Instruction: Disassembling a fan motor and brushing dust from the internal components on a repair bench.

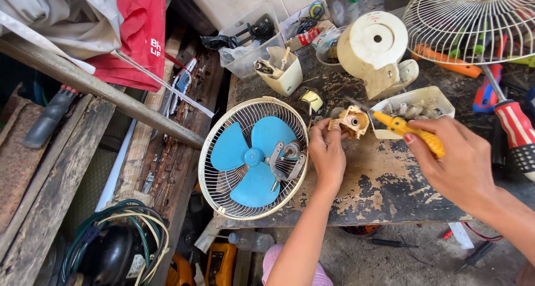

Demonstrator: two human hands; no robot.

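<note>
Left hand (327, 152) has its fingers clenched round a small cream-coloured fan part (350, 121), holding it just above the counter (384, 185), right next to the fan. Right hand (460, 163) grips a yellow-handled screwdriver (409, 132), fingers wrapped on the handle, tip pointing at the part and about touching it (exact contact too small to tell).

Fan w/ blue blades (253, 158) lies face-up in its wire cage on the counter's left edge, a grey metal bracket (287, 160) on top near the hub. Small white tray (412, 105) of bits sits just beyond the screwdriver. Cream motor housing (374, 49) stands behind it; a loose wire fan guard (473, 18) rests top right over other tools. Red-and-white striped screwdriver (515, 127) lies far right. Red cloth (142, 35) hangs top left.
</note>
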